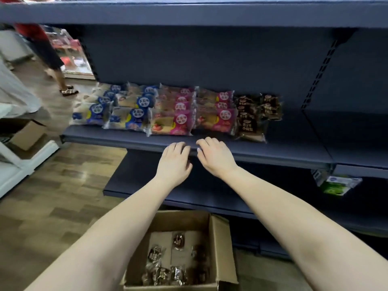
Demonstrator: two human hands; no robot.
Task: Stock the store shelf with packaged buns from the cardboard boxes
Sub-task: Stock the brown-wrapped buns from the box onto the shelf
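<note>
At frame centre: left hand (175, 163) and right hand (215, 157) empty, side by side | shelf (294, 148) partly filled | box (220, 244) holds some buns (168, 267)

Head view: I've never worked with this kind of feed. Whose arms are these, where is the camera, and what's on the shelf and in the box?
There is no machine here. A person wears the camera on the head, so it looks forward and down along their bare arms. The left hand and right hand hover, empty, at the front edge of the shelf. On it lie rows of packaged buns: blue packs, pink packs and brown packs. Its right part is bare. On the floor below stands an open box with a few brown packs left inside.
</note>
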